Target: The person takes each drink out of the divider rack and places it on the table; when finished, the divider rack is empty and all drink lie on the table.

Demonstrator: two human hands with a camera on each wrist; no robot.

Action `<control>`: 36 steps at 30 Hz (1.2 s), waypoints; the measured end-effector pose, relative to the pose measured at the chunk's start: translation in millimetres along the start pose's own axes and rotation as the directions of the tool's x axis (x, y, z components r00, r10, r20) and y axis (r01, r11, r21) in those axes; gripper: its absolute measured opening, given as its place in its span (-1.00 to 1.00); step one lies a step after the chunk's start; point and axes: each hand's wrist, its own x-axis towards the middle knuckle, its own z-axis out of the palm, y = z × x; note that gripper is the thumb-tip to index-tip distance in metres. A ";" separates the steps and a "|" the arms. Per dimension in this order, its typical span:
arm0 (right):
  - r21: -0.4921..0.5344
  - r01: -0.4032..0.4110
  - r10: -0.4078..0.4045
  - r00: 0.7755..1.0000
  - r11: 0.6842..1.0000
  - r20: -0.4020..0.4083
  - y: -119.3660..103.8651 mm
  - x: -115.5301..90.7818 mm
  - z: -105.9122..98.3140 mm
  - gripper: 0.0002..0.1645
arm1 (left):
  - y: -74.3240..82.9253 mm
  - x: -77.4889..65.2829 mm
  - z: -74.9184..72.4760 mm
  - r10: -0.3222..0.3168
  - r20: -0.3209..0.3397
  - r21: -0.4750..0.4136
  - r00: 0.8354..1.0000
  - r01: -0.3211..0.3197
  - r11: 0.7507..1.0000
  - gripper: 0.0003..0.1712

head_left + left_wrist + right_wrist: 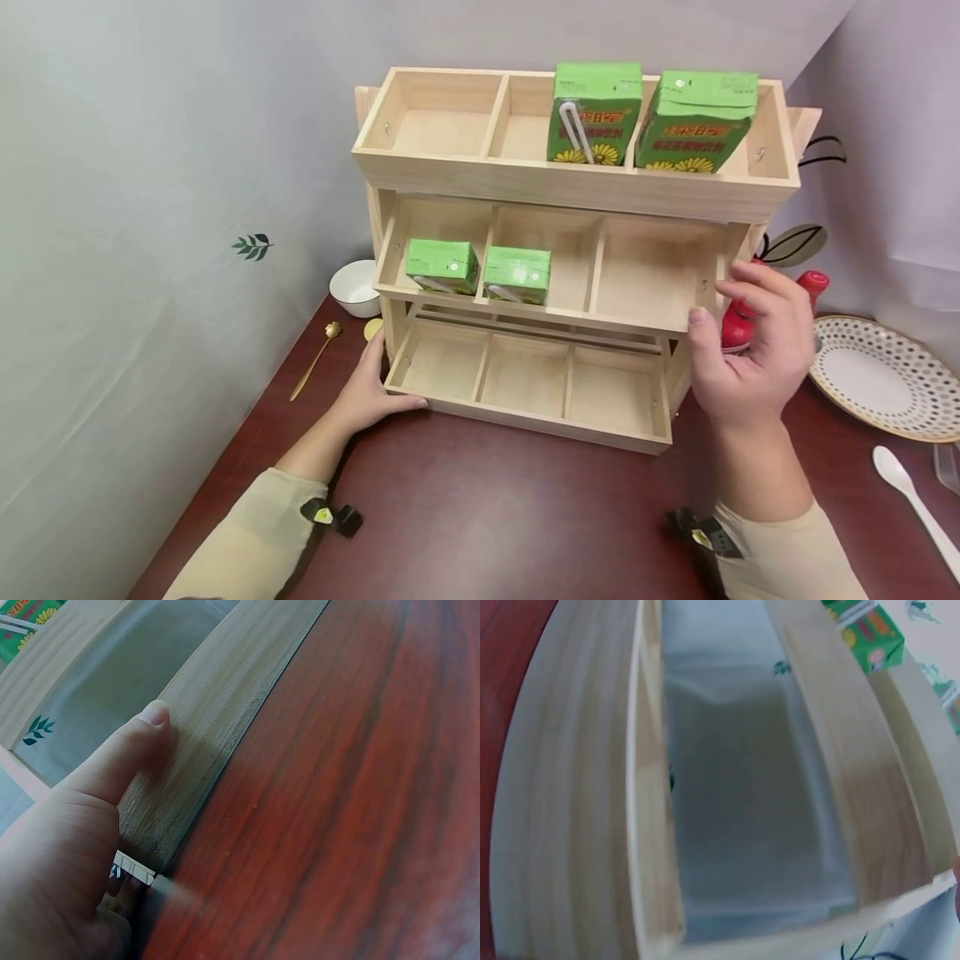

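Note:
A three-tier wooden rack (pixel 536 425) stands on the table, each tier split into three compartments. At its lower left corner, my left hand (pixel 367 392) grips the bottom tier, the thumb (pixel 142 742) lying along the front board in the left wrist view. My right hand (pixel 757 342) is raised at the right end of the middle tier, thumb and fingers apart, fingertips right at the side board. Two green drink cartons (pixel 596 112) (pixel 697 121) stand in the top tier, one with a white straw. Two more cartons (pixel 441 265) (pixel 517 273) sit in the middle tier's left and centre compartments.
To the left are a white bowl (pixel 356 287) and a gold spoon (pixel 315 362). Right of the rack lie a dotted plate (pixel 885 375), a white spoon (pixel 915 500) and a red object (pixel 738 325), partly hidden by my right hand. A pale curtain (pixel 150 208) hangs behind.

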 end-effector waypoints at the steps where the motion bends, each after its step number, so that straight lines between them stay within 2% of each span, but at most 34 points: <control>1: 0.006 0.002 -0.002 1.000 1.000 0.011 -1.9 -0.1 2.6 -0.48 | 0.5 0.2 0.3 -0.002 0.000 0.000 1.000 0.002 1.000 0.48; 4: 0.024 0.003 -0.004 0.998 1.000 0.062 -8.5 0.6 10.8 -0.49 | 2.2 -0.1 0.8 -0.008 -0.004 0.009 1.000 0.008 1.000 0.48; 11: 0.176 -0.088 0.060 0.985 0.980 0.160 -29.2 3.8 26.8 -0.50 | 1.5 1.6 4.5 -0.001 -0.005 -0.001 1.000 0.001 1.000 0.48; 16: 0.151 -0.042 0.001 0.965 0.988 0.262 -42.0 2.4 38.2 -0.51 | 0.6 4.1 7.4 0.006 -0.001 -0.007 1.000 -0.006 1.000 0.48; 23: 0.150 -0.020 -0.042 0.915 0.989 0.401 -61.3 -6.2 55.6 -0.55 | 1.7 1.6 -0.3 -0.005 0.000 0.007 1.000 0.005 1.000 0.48; 25: 0.155 0.013 -0.077 0.904 0.988 0.420 -62.1 -8.8 60.9 -0.54 | 1.9 3.1 -0.5 -0.003 0.004 0.008 1.000 0.003 1.000 0.47; 27: 0.164 0.063 -0.130 0.888 0.984 0.441 -58.1 -13.5 65.9 -0.54 | 2.1 4.7 0.7 0.002 0.007 0.008 1.000 -0.002 1.000 0.46; 30: 0.161 0.139 -0.201 0.848 0.977 0.490 -46.5 -24.9 72.6 -0.51 | 2.3 3.8 1.3 0.000 0.003 0.009 1.000 0.000 1.000 0.46; 33: 0.149 0.151 -0.209 0.807 0.977 0.552 -36.6 -35.1 75.8 -0.46 | 2.6 1.6 0.6 -0.003 -0.004 0.007 1.000 0.003 1.000 0.47; 36: 0.138 0.134 -0.190 0.786 0.981 0.588 -30.1 -41.3 76.7 -0.41 | 2.1 0.3 0.3 -0.001 0.000 0.010 1.000 0.001 1.000 0.47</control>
